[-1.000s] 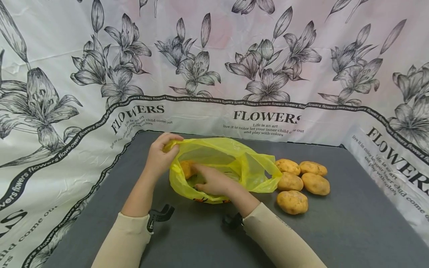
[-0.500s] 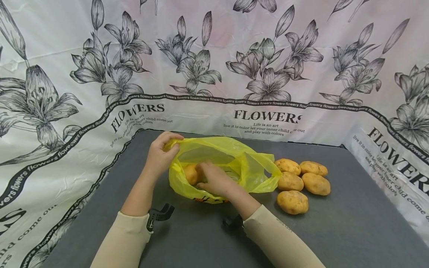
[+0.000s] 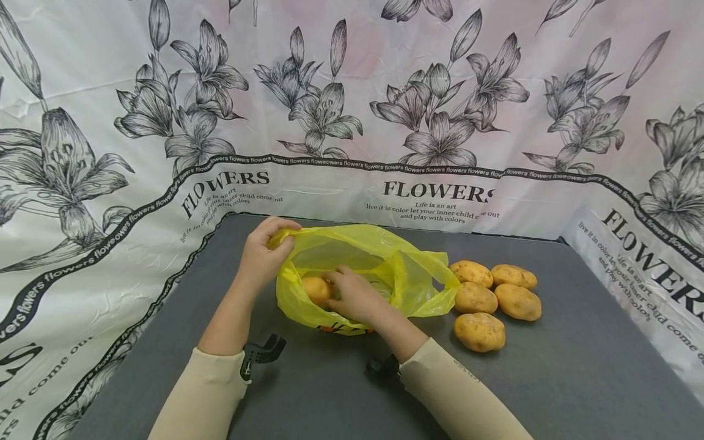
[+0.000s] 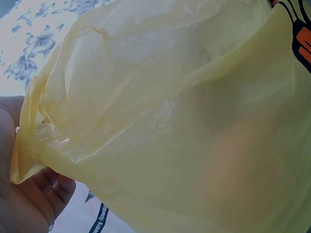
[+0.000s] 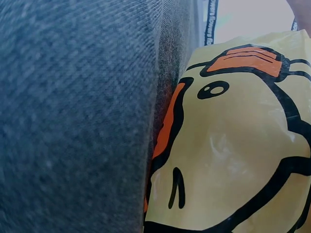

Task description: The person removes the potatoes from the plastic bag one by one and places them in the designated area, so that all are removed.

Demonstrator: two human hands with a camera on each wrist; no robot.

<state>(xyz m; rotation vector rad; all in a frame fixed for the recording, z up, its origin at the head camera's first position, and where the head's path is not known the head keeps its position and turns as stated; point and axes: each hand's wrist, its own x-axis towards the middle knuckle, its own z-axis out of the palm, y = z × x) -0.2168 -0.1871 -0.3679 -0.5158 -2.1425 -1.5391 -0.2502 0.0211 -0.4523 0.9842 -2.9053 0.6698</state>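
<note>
One thin yellow plastic bag lies on the dark grey felt-covered table, mouth open toward the person. Left hand pinches the bag's rim at the far left corner, fingers curled round the bunched plastic, holding the mouth up. Right hand is inside the opening, fingers wrapped on one round yellow-brown potato resting in the bag. Four more potatoes of the same kind sit loose on the table just right of the bag, clustered and touching. Five potatoes in total. The bag's underside shows an orange-and-black cartoon print in the right wrist view. White flower-printed cloth hangs behind and beside the table.
</note>
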